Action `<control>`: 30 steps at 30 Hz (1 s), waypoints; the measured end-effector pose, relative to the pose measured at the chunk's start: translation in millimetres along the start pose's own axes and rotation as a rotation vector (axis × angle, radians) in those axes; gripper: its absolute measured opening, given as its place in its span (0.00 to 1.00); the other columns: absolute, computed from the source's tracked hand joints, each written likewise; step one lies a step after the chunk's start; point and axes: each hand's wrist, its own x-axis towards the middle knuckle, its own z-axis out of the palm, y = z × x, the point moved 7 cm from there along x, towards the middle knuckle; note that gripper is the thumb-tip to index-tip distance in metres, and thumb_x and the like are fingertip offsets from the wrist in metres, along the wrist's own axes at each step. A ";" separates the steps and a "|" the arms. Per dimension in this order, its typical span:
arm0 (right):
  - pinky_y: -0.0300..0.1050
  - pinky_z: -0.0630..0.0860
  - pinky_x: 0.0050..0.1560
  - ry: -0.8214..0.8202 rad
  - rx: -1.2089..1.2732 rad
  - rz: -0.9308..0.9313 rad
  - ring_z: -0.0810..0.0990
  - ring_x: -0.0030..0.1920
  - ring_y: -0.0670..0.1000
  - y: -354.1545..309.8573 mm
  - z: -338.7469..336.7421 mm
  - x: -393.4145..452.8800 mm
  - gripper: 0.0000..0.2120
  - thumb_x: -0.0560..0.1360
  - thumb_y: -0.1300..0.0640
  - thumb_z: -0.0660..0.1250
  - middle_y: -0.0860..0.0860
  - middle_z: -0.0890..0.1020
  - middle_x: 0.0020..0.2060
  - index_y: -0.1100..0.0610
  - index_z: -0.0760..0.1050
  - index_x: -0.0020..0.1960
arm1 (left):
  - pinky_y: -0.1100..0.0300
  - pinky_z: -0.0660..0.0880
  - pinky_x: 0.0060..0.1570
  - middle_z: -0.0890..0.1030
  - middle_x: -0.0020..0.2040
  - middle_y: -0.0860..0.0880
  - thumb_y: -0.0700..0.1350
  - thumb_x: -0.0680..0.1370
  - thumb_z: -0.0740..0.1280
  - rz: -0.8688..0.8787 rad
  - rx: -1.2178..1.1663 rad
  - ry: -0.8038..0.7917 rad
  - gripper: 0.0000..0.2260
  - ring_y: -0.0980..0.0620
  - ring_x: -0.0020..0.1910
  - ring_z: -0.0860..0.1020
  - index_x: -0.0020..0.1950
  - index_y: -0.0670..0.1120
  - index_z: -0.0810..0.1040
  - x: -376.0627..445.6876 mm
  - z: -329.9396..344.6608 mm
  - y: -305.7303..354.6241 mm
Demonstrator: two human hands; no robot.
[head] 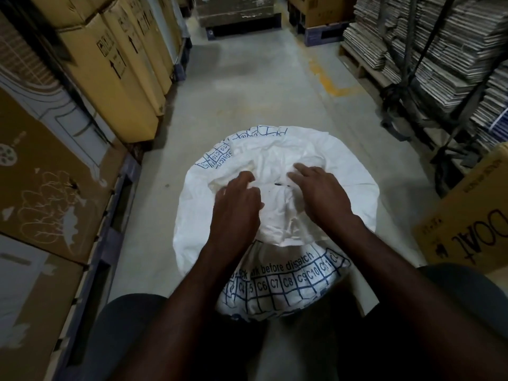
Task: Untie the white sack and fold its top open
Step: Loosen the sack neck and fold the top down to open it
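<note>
The white sack (277, 204) stands on the concrete floor (247, 92) of a warehouse aisle, just in front of the person's knees, its gathered neck bunched at the middle of its top; a short dark tie (281, 184) shows at that neck, between the two hands; whether it is a knot or a loose end is too small to tell. The left hand (236, 207) rests on the bunched fabric with its fingers curled into the folds, pinching cloth near the tie; the right hand (319, 193) lies on the other side with fingers fairly straight, their tips pressing the fabric just beside the tie. The likeliest trouble is pulling cloth rather than the tie, which would tighten the knot; a hard tug could also tip the full sack toward the cardboard cartons (110, 64) along the left edge of the aisle, or spill its contents once the neck loosens; the woven fabric looks slippery, so a pinch may slide. Stacked flat cardboard (412, 45) lines the right edge.
</note>
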 end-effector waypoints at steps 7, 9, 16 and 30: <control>0.51 0.67 0.76 0.136 0.203 0.085 0.77 0.71 0.60 28.6 -10.6 6.2 0.23 0.77 0.70 0.65 0.52 0.79 0.74 0.59 0.80 0.71 | 0.47 0.78 0.51 0.79 0.54 0.51 0.32 0.74 0.66 -0.120 -0.137 -0.169 0.20 0.43 0.52 0.79 0.58 0.55 0.73 -5.5 -7.2 -16.3; 0.51 0.64 0.79 0.182 0.296 0.125 0.76 0.73 0.60 44.2 -12.7 4.9 0.21 0.80 0.71 0.64 0.54 0.79 0.73 0.61 0.79 0.71 | 0.51 0.77 0.50 0.80 0.57 0.52 0.35 0.73 0.66 -0.169 -0.124 -0.291 0.20 0.46 0.54 0.79 0.55 0.59 0.74 -8.6 -5.1 -30.3; 0.52 0.66 0.78 0.100 0.262 0.168 0.70 0.78 0.58 35.6 -2.2 7.1 0.23 0.84 0.66 0.59 0.57 0.73 0.79 0.59 0.73 0.78 | 0.58 0.80 0.53 0.82 0.44 0.61 0.55 0.73 0.83 -0.185 -0.248 -0.648 0.18 0.59 0.44 0.82 0.62 0.58 0.87 -29.8 8.2 -27.6; 0.49 0.63 0.77 -0.096 0.118 -0.378 0.80 0.66 0.54 -31.5 35.8 -1.9 0.18 0.85 0.50 0.58 0.52 0.83 0.63 0.55 0.74 0.71 | 0.53 0.78 0.61 0.88 0.58 0.46 0.36 0.79 0.71 0.032 -0.285 -0.106 0.16 0.45 0.58 0.85 0.65 0.50 0.86 43.4 -49.3 52.6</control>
